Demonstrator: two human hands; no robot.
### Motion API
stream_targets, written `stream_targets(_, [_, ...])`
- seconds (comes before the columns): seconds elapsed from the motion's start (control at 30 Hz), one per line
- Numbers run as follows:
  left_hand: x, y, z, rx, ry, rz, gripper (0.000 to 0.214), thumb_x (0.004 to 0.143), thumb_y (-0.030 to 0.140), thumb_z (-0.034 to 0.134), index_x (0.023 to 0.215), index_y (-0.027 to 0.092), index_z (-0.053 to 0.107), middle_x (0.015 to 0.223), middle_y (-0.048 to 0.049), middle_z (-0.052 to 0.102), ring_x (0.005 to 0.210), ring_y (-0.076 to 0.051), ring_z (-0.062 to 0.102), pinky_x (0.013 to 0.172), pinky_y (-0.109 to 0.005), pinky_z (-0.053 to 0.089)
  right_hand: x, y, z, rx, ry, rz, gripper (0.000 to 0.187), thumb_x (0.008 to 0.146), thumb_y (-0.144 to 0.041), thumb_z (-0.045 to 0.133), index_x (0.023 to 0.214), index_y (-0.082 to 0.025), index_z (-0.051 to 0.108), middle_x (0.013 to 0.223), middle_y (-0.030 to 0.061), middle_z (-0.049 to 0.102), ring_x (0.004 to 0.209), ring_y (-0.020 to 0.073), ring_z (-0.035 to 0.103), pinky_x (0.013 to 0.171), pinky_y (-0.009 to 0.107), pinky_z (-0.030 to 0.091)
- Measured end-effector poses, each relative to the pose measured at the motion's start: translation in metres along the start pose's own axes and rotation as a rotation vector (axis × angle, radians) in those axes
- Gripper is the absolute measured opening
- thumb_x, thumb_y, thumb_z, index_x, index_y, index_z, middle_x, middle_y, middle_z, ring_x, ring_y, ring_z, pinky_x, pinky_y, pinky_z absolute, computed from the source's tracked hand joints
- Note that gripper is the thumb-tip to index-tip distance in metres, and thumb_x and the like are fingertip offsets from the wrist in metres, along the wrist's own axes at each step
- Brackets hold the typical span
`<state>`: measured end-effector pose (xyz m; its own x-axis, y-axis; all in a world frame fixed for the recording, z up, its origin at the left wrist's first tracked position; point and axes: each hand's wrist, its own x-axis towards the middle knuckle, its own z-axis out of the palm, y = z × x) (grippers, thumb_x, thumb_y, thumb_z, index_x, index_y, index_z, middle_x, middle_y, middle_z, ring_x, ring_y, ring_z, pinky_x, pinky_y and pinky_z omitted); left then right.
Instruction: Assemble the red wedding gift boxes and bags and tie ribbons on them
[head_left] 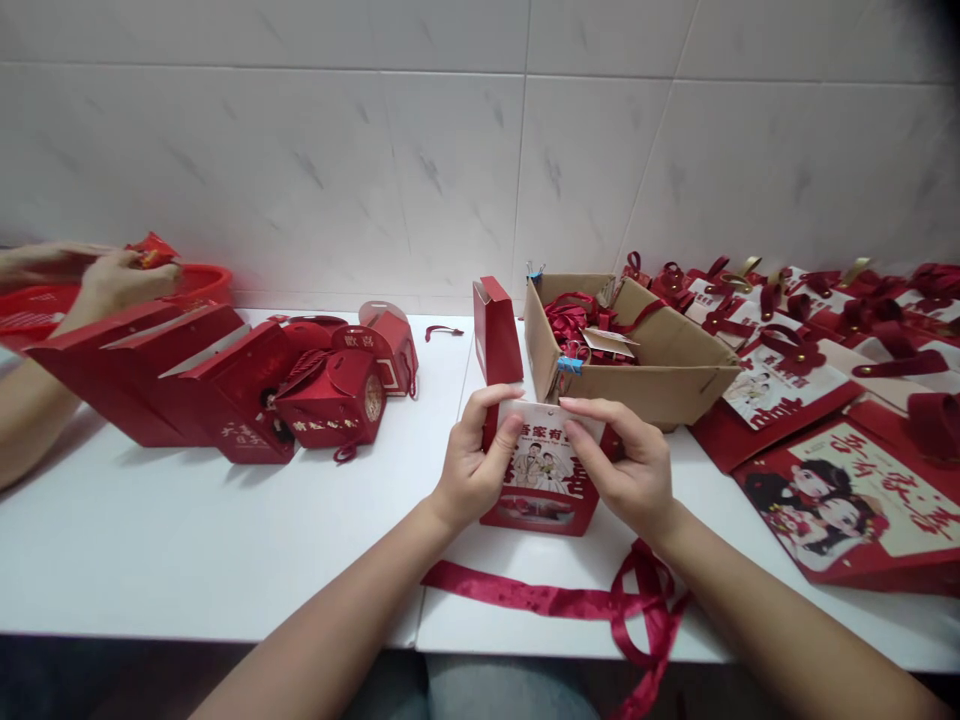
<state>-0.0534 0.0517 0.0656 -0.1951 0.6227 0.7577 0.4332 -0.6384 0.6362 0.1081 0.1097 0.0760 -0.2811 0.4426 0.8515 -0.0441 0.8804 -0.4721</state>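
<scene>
Between my hands stands a small red gift box point(536, 513) with a white printed front, a drawn couple and a little window low down. My left hand point(484, 455) pinches its upper left edge between thumb and fingers. At the upper right edge, my right hand point(626, 460) grips it the same way. A small hole shows near the top of the white front. On the table just in front of the box lies a dark red ribbon point(525, 590), looped at its right end and hanging over the edge.
Behind the box are a plain red box point(498, 335) and a cardboard box point(637, 390) of ribbons. Finished-looking red bags point(847, 490) crowd the right. Several red boxes point(330, 400) stand left. Another person's hands point(124, 285) hold a red packet over a red basket point(214, 285).
</scene>
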Motion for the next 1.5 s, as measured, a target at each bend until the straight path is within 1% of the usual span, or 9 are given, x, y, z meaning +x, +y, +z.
stream_targets(0.23, [0.001,0.001,-0.001,-0.006,-0.011,-0.003,0.016,0.095,0.025,0.051,0.111,0.028,0.055,0.096,0.0008,0.061,0.078,-0.011,0.059,0.071,-0.023,0.051,0.0,0.002,0.001,0.031,-0.023,0.005,0.03,0.087,-0.007,0.058,0.11,-0.025,0.062,0.093,-0.0006,0.067,0.082,0.0108,0.064,0.071,0.021,0.052])
stream_targets(0.4, [0.001,-0.001,-0.001,0.023,-0.013,-0.008,0.019,0.095,0.027,0.051,0.113,0.028,0.054,0.105,-0.002,0.062,0.092,-0.015,0.062,0.081,-0.028,0.051,0.001,0.003,0.001,0.068,-0.043,-0.005,0.029,0.089,-0.007,0.053,0.111,-0.025,0.059,0.094,0.0007,0.064,0.082,0.0115,0.063,0.072,0.022,0.051])
stream_targets(0.6, [0.003,0.005,0.0,-0.207,-0.075,-0.169,0.046,0.096,0.032,0.048,0.139,0.031,0.032,0.102,-0.0044,0.066,0.086,-0.017,0.065,0.077,-0.032,0.053,0.002,0.004,0.005,0.105,-0.048,0.01,0.026,0.09,-0.009,0.051,0.11,-0.024,0.057,0.089,0.0024,0.062,0.078,0.0131,0.061,0.068,0.025,0.05])
stream_targets(0.7, [0.004,0.01,-0.003,-0.209,-0.088,-0.282,0.027,0.092,0.038,0.053,0.115,0.023,0.052,0.086,-0.0022,0.065,0.07,-0.015,0.062,0.064,-0.026,0.052,0.003,0.004,0.006,0.102,-0.036,0.002,0.025,0.09,-0.01,0.05,0.11,-0.023,0.058,0.087,0.0033,0.063,0.077,0.0141,0.061,0.067,0.026,0.051])
stream_targets(0.8, [0.005,0.012,-0.006,-0.12,-0.069,-0.322,0.023,0.089,0.042,0.058,0.084,0.02,0.053,0.068,0.0022,0.057,0.057,-0.012,0.054,0.053,-0.022,0.046,0.01,0.002,-0.005,0.094,-0.114,-0.039,0.023,0.089,-0.013,0.052,0.109,-0.022,0.061,0.087,0.0041,0.066,0.076,0.0146,0.064,0.066,0.027,0.053])
stream_targets(0.9, [0.005,0.013,-0.006,-0.057,-0.058,-0.301,0.025,0.089,0.04,0.057,0.078,0.02,0.048,0.065,0.0036,0.053,0.055,-0.01,0.051,0.051,-0.021,0.043,0.031,0.002,-0.029,0.025,-0.246,-0.095,0.015,0.088,-0.021,0.059,0.099,-0.022,0.068,0.096,0.0052,0.072,0.09,0.0174,0.067,0.08,0.033,0.054])
stream_targets(1.07, [0.001,0.012,-0.007,-0.08,-0.107,-0.276,0.02,0.092,0.036,0.053,0.082,0.021,0.046,0.066,0.004,0.053,0.057,-0.011,0.053,0.053,-0.021,0.044,0.114,0.027,-0.069,-0.217,0.086,0.23,0.019,0.091,-0.029,0.055,0.093,-0.016,0.069,0.091,0.0068,0.072,0.085,0.0172,0.067,0.078,0.032,0.054])
stream_targets(1.27, [0.0,0.011,-0.008,-0.047,-0.1,-0.267,0.02,0.092,0.037,0.052,0.082,0.021,0.047,0.064,0.0039,0.053,0.055,-0.011,0.053,0.051,-0.021,0.042,0.193,0.088,-0.057,-0.484,-0.412,0.576,0.016,0.087,-0.017,0.06,0.098,-0.01,0.069,0.091,0.0086,0.071,0.076,0.0155,0.066,0.074,0.029,0.053])
stream_targets(1.5, [-0.001,0.008,-0.009,-0.057,-0.107,-0.266,0.019,0.092,0.037,0.052,0.084,0.021,0.047,0.063,0.0044,0.052,0.054,-0.011,0.051,0.051,-0.021,0.041,0.16,0.14,-0.019,-0.599,-0.94,0.775,0.027,0.094,-0.033,0.056,0.113,-0.015,0.06,0.114,0.0074,0.062,0.096,0.0184,0.063,0.083,0.037,0.055])
